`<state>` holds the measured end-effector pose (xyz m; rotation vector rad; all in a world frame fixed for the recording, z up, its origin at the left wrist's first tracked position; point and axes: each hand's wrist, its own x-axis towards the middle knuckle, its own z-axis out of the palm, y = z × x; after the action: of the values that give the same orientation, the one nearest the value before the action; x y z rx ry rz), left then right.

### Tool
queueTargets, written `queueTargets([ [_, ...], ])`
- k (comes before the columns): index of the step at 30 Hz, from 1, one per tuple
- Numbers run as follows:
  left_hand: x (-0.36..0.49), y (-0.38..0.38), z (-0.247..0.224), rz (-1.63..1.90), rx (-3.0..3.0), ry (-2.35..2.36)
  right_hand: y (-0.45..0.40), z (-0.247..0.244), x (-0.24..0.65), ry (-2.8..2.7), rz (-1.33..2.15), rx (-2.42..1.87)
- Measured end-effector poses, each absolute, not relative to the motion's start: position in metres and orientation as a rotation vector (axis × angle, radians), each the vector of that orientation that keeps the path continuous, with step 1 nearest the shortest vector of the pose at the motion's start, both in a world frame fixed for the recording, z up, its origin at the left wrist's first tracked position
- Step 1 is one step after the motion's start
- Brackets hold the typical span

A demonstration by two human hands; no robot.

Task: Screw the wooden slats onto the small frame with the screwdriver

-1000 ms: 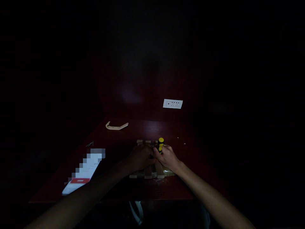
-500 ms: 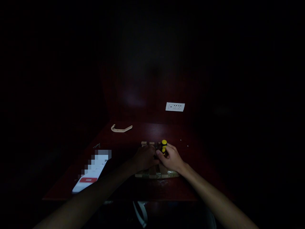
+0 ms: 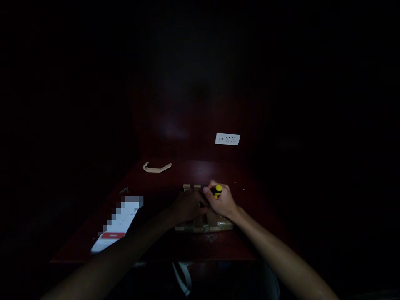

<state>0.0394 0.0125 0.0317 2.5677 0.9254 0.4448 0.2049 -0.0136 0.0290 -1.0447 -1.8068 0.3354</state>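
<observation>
My right hand (image 3: pixel 223 201) is closed around a screwdriver (image 3: pixel 218 189) with a yellow and black handle; the handle's end tips toward me, and its shaft and tip are hidden. Under both hands lies a low slatted wooden piece (image 3: pixel 213 228), with clear plastic film glinting along its near side. My left hand (image 3: pixel 186 206) rests on its left half, fingers bent inward close to the right hand. Whatever the left fingertips pinch is in shadow. Two short wooden block ends (image 3: pixel 186 186) stick out past the left hand at the far side.
On the dark red table (image 3: pixel 150 246), a curved wooden hook-shaped part (image 3: pixel 157 168) lies at the back left. Thin screw-like pieces (image 3: pixel 124 190) lie left, beyond a lit phone (image 3: pixel 115 227). A white socket plate (image 3: pixel 228 139) is on the back wall. Two white specks lie to the right.
My right hand has turned about the screwdriver, its fingers now further over the top and the handle leaning more toward me. My left hand stays on the wooden piece. The view has shifted slightly.
</observation>
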Motion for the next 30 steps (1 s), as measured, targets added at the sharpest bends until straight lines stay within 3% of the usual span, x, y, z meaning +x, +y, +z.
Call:
queueTargets([
  [21,0.039,0.009,0.036,0.454,2.530,0.890,0.003,0.001,0.197,-1.648,0.410,-1.145],
  [30,0.037,0.011,0.035,0.453,2.490,0.818,-0.015,0.016,0.213,-1.822,0.450,-1.148],
])
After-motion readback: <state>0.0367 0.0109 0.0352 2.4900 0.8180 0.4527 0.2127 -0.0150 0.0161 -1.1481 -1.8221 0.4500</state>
